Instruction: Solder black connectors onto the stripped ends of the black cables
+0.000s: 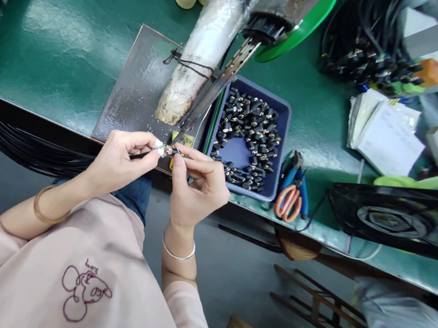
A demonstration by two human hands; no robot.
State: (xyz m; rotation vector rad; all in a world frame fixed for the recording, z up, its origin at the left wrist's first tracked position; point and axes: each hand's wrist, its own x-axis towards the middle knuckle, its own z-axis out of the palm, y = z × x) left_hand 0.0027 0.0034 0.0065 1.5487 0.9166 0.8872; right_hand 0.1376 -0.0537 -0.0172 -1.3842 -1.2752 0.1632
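My left hand (126, 161) pinches the end of a black cable (140, 156), whose thin coloured wires fan out at the fingertips. Opposite it, my right hand (197, 183) closes thumb and finger on a small black connector (172, 151), held against the wire ends. Just above the fingers is the tip of a soldering iron (223, 79), which points down from its mount. A wrapped white tube (199, 46) slants beside the iron. To the right, a blue-grey tray (283, 140) holds several black connectors (259, 118) with metal pins.
A metal plate (126, 84) with solder specks lies beneath the iron. Right of the tray are orange-handled scissors (289, 202) and blue-handled pliers (303, 196). A black fan (395, 219) stands at the bench's right. Bundled black cable (12, 141) hangs over the left edge.
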